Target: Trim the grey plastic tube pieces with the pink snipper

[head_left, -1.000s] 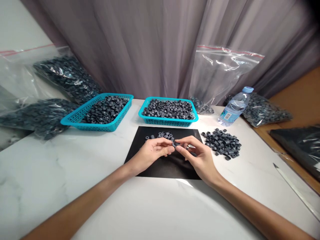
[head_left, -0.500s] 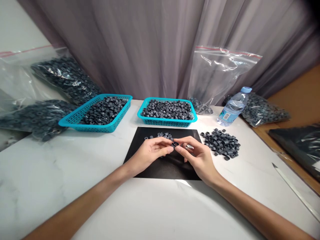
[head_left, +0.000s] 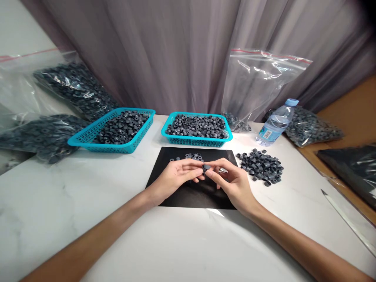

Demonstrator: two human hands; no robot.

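Note:
Between the fingertips of both hands is one small dark grey ring-shaped part [head_left: 206,167], its outer side facing me. My left hand [head_left: 180,172] pinches it from the left with thumb and forefinger. From the right, my right hand [head_left: 230,175] grips it the same way, and a small shiny piece [head_left: 223,170] shows by its fingers, too small to name. Both hands hover over a black mat [head_left: 188,199]. Several like parts [head_left: 194,156] lie on the mat just behind the hands, partly hidden by them.
Two turquoise baskets [head_left: 102,149] [head_left: 196,142] of grey parts stand behind the mat. A loose pile [head_left: 263,166] lies to its right, near a water bottle [head_left: 276,123]. Clear zip bags [head_left: 47,135] [head_left: 252,86] stand left and back right. A pencil-like white stick [head_left: 346,219] lies far right.
The ring-shaped part has turned between the fingers: its opening faced up before, and now its outer side shows. The hands have stayed nearly in place.

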